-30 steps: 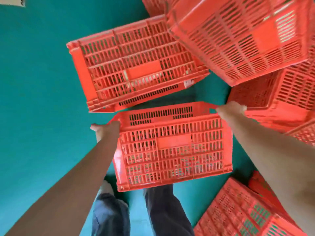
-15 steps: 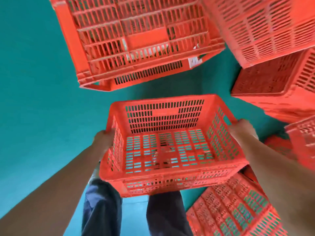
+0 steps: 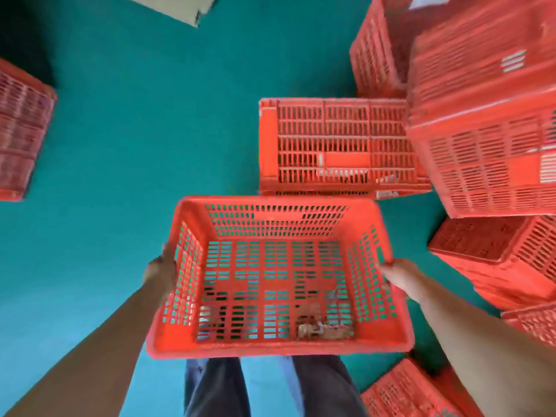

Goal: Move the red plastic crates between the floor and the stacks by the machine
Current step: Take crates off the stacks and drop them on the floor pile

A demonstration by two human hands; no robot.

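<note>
I hold a red slatted plastic crate (image 3: 276,224) in the air in front of me, its open side up. My left hand (image 3: 161,270) grips its left rim and my right hand (image 3: 397,276) grips its right rim. Some dry scraps (image 3: 319,326) lie on the crate's bottom near me. Just beyond it, another red crate (image 3: 340,145) lies on its side on the green floor. More red crates (image 3: 487,139) are piled at the right.
A red crate (image 3: 21,130) stands at the left edge. A flat piece of cardboard (image 3: 177,6) lies at the top. More crates lie on the floor at the right (image 3: 505,260) and bottom right (image 3: 403,392). Green floor (image 3: 135,115) stretches between them.
The crate turned from tilted on its side to level with its opening up and rose toward me. My view swung left, so the crate on its side and the pile moved right.
</note>
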